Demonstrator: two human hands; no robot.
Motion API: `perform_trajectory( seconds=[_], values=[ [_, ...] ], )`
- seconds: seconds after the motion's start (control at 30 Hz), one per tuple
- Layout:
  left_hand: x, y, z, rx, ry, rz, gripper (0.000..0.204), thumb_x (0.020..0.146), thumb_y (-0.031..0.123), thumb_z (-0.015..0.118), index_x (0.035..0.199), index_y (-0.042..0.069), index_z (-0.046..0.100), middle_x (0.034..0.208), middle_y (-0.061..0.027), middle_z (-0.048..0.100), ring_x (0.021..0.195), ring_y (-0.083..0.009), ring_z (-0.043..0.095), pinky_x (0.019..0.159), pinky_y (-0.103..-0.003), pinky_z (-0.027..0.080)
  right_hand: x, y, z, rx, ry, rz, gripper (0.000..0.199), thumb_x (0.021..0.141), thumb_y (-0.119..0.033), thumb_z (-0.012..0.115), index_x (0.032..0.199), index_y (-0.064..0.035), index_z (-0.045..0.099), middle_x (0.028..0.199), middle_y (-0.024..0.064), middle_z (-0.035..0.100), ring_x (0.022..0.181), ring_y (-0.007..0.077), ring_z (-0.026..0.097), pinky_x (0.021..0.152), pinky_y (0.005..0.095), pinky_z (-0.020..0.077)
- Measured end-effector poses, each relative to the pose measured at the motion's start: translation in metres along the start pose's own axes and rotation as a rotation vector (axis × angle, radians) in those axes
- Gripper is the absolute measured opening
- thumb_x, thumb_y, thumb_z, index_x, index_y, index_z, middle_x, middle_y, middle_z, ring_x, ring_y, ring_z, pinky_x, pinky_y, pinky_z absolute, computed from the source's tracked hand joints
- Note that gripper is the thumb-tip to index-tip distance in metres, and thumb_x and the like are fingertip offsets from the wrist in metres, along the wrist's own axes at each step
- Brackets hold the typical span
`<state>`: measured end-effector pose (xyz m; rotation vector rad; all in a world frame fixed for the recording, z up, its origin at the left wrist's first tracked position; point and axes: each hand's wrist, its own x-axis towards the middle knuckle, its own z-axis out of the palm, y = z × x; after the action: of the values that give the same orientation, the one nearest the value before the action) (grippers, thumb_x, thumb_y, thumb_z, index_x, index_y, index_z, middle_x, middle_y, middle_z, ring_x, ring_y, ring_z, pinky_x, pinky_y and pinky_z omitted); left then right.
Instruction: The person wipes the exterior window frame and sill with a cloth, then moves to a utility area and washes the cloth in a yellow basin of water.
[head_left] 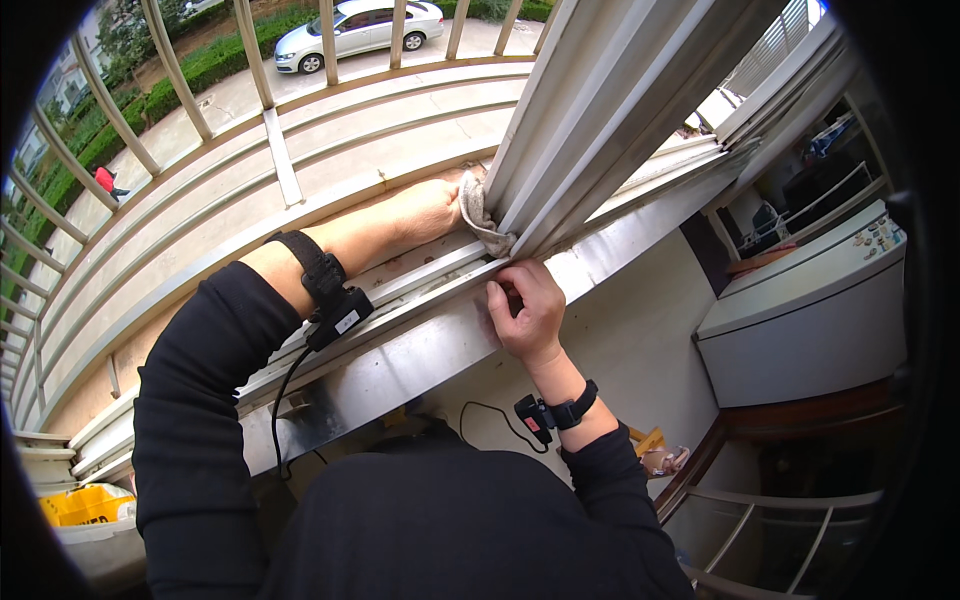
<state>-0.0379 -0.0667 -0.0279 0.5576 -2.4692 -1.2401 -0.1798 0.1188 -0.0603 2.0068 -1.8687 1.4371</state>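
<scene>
Outside the sash, my left hand (432, 212) is closed on a grey cleaning cloth (478, 215). The cloth is bunched against the lower end of the white sliding window sash (590, 110), over the window track (430, 272). My right hand (530, 308) is on the room side, loosely curled beside the foot of the sash at the sill's inner edge. A hollow shows between its thumb and forefinger, with nothing visible in it. Black strapped devices sit on both my wrists, each with a cable.
A shiny metal ledge (400, 365) runs along the inside of the window. Beyond the track stand curved metal security bars (265, 60), with a parked silver car (360, 35) outside. To the right are a white cabinet-like appliance (800, 320) and a metal rail (780, 497). A yellow bag (88, 506) lies lower left.
</scene>
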Motion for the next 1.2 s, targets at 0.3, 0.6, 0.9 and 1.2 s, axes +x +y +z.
perform_trajectory(
  seconds=[0.3, 0.6, 0.9, 1.2],
  values=[
    [0.013, 0.044, 0.001, 0.392, -0.002, -0.225, 0.037, 0.078, 0.018, 0.066, 0.115, 0.012, 0.068, 0.106, -0.0174, 0.071, 0.103, -0.0363, 0.067, 0.090, -0.042, 0.052, 0.000, 0.001, 0.002, -0.010, 0.013, -0.021, 0.010, 0.075, -0.009, 0.071, 0.075, -0.0066, 0.062, 0.072, 0.0082, 0.058, 0.064, 0.0272, 0.058, 0.056, 0.0363, 0.0464],
    [0.005, 0.030, 0.021, 0.633, 0.287, -0.072, 0.028, 0.088, 0.031, 0.063, 0.104, 0.008, 0.065, 0.086, -0.0202, 0.071, 0.086, -0.0391, 0.069, 0.079, -0.048, 0.054, -0.002, 0.005, 0.002, -0.008, 0.016, -0.022, 0.011, 0.076, -0.011, 0.071, 0.077, -0.0058, 0.062, 0.075, 0.0102, 0.060, 0.069, 0.0314, 0.060, 0.060, 0.0389, 0.0488],
    [0.007, 0.041, 0.028, 0.463, 0.286, -0.274, 0.030, 0.090, 0.030, 0.060, 0.111, 0.009, 0.064, 0.100, -0.0201, 0.072, 0.096, -0.0383, 0.069, 0.084, -0.048, 0.054, -0.002, 0.004, 0.002, -0.001, 0.023, -0.014, 0.011, 0.077, -0.011, 0.071, 0.077, -0.0058, 0.062, 0.076, 0.0105, 0.060, 0.070, 0.0316, 0.060, 0.060, 0.0391, 0.0489],
    [0.019, 0.043, 0.017, 0.350, 0.116, -0.408, 0.046, 0.084, 0.028, 0.067, 0.127, 0.013, 0.062, 0.116, -0.0193, 0.069, 0.109, -0.0368, 0.066, 0.095, -0.043, 0.051, -0.004, 0.006, 0.002, 0.011, 0.009, 0.013, 0.010, 0.078, -0.010, 0.071, 0.078, -0.0050, 0.063, 0.076, 0.0101, 0.060, 0.068, 0.0303, 0.059, 0.059, 0.0381, 0.0486]
  ],
)
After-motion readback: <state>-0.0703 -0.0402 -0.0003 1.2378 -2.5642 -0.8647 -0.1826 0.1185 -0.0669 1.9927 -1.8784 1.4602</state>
